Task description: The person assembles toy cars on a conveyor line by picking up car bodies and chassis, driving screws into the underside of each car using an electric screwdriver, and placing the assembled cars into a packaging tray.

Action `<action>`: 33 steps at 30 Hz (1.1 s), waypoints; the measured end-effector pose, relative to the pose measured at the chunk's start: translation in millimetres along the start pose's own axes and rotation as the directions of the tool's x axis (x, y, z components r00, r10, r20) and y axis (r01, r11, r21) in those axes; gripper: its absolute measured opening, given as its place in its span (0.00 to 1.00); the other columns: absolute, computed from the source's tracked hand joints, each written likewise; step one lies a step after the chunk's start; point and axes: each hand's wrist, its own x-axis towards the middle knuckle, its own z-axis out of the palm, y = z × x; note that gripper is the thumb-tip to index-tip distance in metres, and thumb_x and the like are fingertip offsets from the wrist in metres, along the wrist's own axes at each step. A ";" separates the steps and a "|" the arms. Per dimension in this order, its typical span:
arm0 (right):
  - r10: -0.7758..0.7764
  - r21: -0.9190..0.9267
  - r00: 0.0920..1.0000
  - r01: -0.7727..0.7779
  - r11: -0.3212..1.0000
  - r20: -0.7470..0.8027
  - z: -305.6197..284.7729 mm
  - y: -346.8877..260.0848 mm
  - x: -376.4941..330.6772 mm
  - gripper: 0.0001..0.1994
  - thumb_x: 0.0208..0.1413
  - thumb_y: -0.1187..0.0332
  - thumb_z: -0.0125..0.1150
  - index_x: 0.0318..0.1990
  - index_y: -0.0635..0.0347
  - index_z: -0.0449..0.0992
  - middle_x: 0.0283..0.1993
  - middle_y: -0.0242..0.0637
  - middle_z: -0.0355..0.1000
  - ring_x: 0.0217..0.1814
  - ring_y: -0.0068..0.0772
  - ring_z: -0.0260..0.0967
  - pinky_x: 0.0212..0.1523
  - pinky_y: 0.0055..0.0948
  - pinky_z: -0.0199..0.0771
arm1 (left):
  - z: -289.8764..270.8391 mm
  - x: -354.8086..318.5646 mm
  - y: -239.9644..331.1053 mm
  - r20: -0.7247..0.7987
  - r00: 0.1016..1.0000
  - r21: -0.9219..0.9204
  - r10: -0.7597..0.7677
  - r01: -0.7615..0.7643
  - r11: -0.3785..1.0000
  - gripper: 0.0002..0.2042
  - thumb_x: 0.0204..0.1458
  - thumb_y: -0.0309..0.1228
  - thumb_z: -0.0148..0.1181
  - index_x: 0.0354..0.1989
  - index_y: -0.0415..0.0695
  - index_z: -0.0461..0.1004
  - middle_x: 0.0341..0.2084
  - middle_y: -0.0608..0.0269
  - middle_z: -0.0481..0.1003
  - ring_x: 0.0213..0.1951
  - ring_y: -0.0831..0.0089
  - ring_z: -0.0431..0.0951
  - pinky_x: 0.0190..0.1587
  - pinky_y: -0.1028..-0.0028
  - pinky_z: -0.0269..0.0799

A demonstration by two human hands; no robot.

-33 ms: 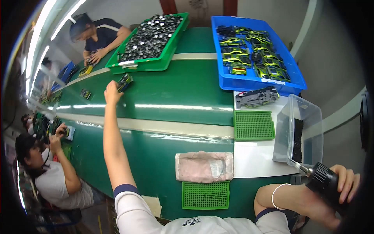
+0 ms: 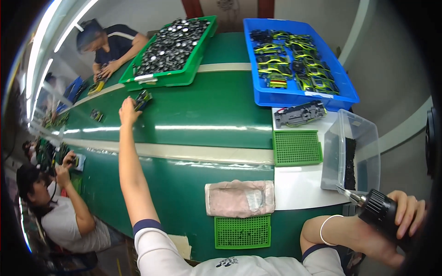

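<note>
My left hand (image 2: 128, 111) is stretched far out over the green belt (image 2: 207, 115). Its fingers are closed on the near end of a small dark and yellow-green toy car (image 2: 143, 98) that rests on the belt. At the lower right my right hand (image 2: 407, 216) grips a black electric screwdriver (image 2: 380, 211). The screwdriver's metal bit (image 2: 348, 194) points up-left, near the corner of a clear plastic box (image 2: 363, 133) that holds small black parts.
A blue bin (image 2: 262, 94) of yellow-green car bodies and a green tray (image 2: 177, 79) of dark parts stand at the back. A black chassis (image 2: 301, 114), two green perforated mats (image 2: 297, 147) (image 2: 242, 231) and a pink pad (image 2: 235, 198) lie nearer. Two other people (image 2: 110, 43) (image 2: 55, 207) work along the left.
</note>
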 end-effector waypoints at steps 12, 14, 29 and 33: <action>-0.055 -0.203 0.995 0.071 0.976 0.083 0.3 17.8 -13.2 0.23 0.36 0.55 0.63 0.33 0.61 0.62 0.21 0.26 0.58 0.18 0.14 0.57 0.24 0.13 0.61 | -55.3 -37.7 106.4 -0.062 0.993 -0.540 0.098 -0.116 0.833 0.17 0.33 0.26 0.65 0.30 0.40 0.63 0.28 0.59 0.68 0.32 0.61 0.67 0.35 0.71 0.63; -0.015 -0.229 0.995 0.037 0.973 0.094 -2.9 21.5 -11.7 0.24 0.36 0.53 0.62 0.33 0.61 0.62 0.21 0.26 0.58 0.18 0.14 0.57 0.24 0.13 0.61 | -94.6 -77.2 170.6 -0.104 0.969 -0.751 0.223 -0.223 0.621 0.19 0.30 0.21 0.65 0.32 0.39 0.65 0.36 0.53 0.69 0.36 0.59 0.68 0.40 0.70 0.64; 0.211 -0.158 0.958 -0.182 0.970 0.192 8.5 21.4 -42.4 0.30 0.36 0.42 0.56 0.36 0.59 0.62 0.21 0.26 0.57 0.19 0.17 0.56 0.24 0.18 0.60 | -178.2 -210.4 277.7 -0.082 0.711 -0.725 0.699 -0.523 0.447 0.16 0.31 0.33 0.65 0.31 0.48 0.67 0.41 0.59 0.66 0.39 0.61 0.67 0.38 0.66 0.65; 0.247 -0.138 0.940 -0.219 0.966 0.237 5.6 12.3 -46.0 0.31 0.36 0.39 0.55 0.36 0.59 0.62 0.21 0.26 0.56 0.19 0.18 0.56 0.24 0.19 0.60 | -174.0 -215.9 270.5 -0.123 0.712 -0.690 0.692 -0.562 0.456 0.16 0.32 0.35 0.64 0.31 0.48 0.66 0.41 0.59 0.66 0.39 0.61 0.68 0.39 0.66 0.64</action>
